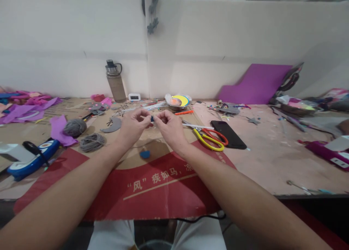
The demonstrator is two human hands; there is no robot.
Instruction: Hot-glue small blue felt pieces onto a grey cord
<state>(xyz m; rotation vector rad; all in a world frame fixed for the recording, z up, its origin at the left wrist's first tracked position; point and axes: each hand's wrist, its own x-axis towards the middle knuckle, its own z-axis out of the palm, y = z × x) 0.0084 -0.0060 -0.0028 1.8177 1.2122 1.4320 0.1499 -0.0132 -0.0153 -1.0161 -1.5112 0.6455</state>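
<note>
- A person seated at a cluttered craft worktop (pixel 272 159) is stretching both bare forearms out over a red-and-tan cardboard sheet (pixel 152 191) that is lying across the near edge.
- The left hand (pixel 133 124) is curling almost closed, with thumb and forefinger pinching a small dark-blue piece (pixel 152 118) from its nine o'clock side.
- The right hand (pixel 170 126) is narrowing to the same tight pinch and gripping that piece from its three o'clock side, the other fingers folding in.
- The small dark-blue piece is sitting between the two sets of fingertips, raised above the cardboard sheet; it is showing too small for its shape to be told.
- A blue scrap (pixel 144 154) is lying on the cardboard sheet at six o'clock from the hands, near them.
- Yellow-and-red scissors (pixel 209 138) are resting at three o'clock from the right hand, with a black phone (pixel 228 134) lying just beside their handles.
- A grey yarn ball (pixel 75 127) and a grey yarn coil (pixel 92 142) are sitting at nine o'clock from the left hand, with a grey felt crescent (pixel 113 125) lying between them and that hand.
- A water bottle (pixel 115 80) is standing upright at eleven o'clock, against the white partition.
- A bowl (pixel 177 101) is sitting at one o'clock from the hands.
- A purple sheet (pixel 256 83) is leaning on the partition at two o'clock, well apart from the hands.
</note>
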